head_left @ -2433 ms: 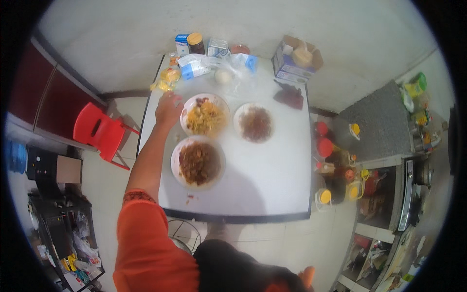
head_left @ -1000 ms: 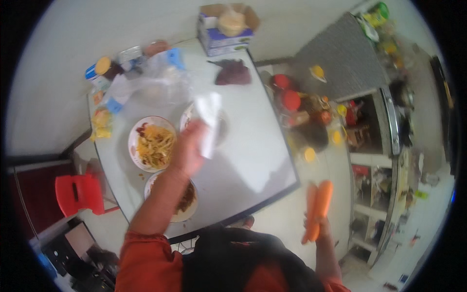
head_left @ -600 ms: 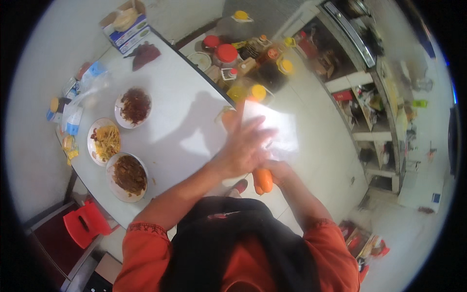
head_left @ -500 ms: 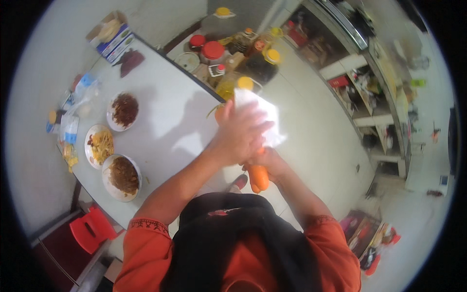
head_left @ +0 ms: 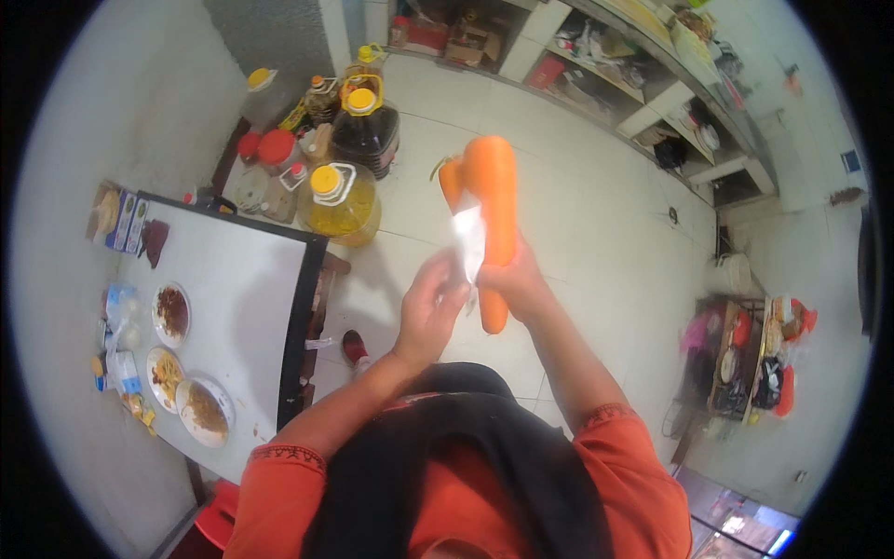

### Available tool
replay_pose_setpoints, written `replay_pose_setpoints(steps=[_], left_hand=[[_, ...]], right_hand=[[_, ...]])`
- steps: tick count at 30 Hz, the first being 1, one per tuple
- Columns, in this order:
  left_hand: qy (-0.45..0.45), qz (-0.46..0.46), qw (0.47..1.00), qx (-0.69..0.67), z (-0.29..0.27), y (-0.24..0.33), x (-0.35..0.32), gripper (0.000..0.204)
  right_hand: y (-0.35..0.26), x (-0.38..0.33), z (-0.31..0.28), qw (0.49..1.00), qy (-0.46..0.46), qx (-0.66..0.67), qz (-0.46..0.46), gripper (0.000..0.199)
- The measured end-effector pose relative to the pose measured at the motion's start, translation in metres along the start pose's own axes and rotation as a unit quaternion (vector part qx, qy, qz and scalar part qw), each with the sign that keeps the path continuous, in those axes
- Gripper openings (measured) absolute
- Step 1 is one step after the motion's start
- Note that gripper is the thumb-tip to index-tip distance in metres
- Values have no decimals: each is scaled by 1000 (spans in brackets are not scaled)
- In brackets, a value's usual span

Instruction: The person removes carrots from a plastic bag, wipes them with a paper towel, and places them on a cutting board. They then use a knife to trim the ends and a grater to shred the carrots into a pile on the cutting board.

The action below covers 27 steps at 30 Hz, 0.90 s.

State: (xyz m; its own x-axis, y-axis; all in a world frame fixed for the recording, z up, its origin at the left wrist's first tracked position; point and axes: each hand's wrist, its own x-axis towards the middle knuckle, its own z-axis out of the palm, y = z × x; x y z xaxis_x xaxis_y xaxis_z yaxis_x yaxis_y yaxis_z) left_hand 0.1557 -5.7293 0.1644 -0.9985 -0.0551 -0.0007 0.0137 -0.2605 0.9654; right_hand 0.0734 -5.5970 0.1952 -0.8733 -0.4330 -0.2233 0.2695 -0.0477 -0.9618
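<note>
"Carrots (head_left: 491,200), two by my count. View from the wearer's head, looking down: held up before the chest, just past centre toward twelve, well apart from the table. Fingers?"

"Right hand (head_left: 514,272) clamped round the carrots below mid-length, thumb across the near side, rest of the grip hidden. Left hand (head_left: 433,307) curled at the lower edge of a white sheet (head_left: 470,242) that lies against them. Whether those fingertips pinch it, I cannot tell. Paper or cloth, same answer."

"Handling, my guess: stiff, smooth, fairly weighty; slippery if damp, liable to snap if bent hard. Best gripped round the thick middle, both together, so the slimmer one doesn't slip out. Sheet looks light and limp; a corner would do."

"Surface, same view. White table (head_left: 256,279), dark-edged, at nine down to eight. Three dishes (head_left: 227,406) of food toward its far left side, blue-and-white packet (head_left: 124,373) beyond."

"Room: yellow-capped jug (head_left: 340,212) on the floor at ten, dark jug (head_left: 368,140) behind it at eleven. Pale tiled floor (head_left: 596,224) toward two. Cluttered shelves (head_left: 615,84) at one, loaded rack (head_left: 736,359) just past three, part of a red chair (head_left: 219,515) between seven and eight."
</note>
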Motion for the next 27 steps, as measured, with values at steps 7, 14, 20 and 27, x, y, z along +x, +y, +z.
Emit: replay_pose_setpoints(steps=[7, 14, 20, 27], left_hand=[[-17, -37, 999, -14, 53, -9, 67, 57], [-5, 24, 1000, -5, 53, 1, 92, 63], [-95, 199, 964, 149, 36, -10, 60, 40], [93, 92, 973, 191, 47, -9, 127, 40]], right_hand=[[28, -9, -16, 882, 208, -403, -132, 77], [18, -8, -13, 861, 217, -453, -83, 81], [-13, -7, -2, 953, 186, -236, 51, 41], [36, 8, -21, 838, 172, -518, -17, 92]])
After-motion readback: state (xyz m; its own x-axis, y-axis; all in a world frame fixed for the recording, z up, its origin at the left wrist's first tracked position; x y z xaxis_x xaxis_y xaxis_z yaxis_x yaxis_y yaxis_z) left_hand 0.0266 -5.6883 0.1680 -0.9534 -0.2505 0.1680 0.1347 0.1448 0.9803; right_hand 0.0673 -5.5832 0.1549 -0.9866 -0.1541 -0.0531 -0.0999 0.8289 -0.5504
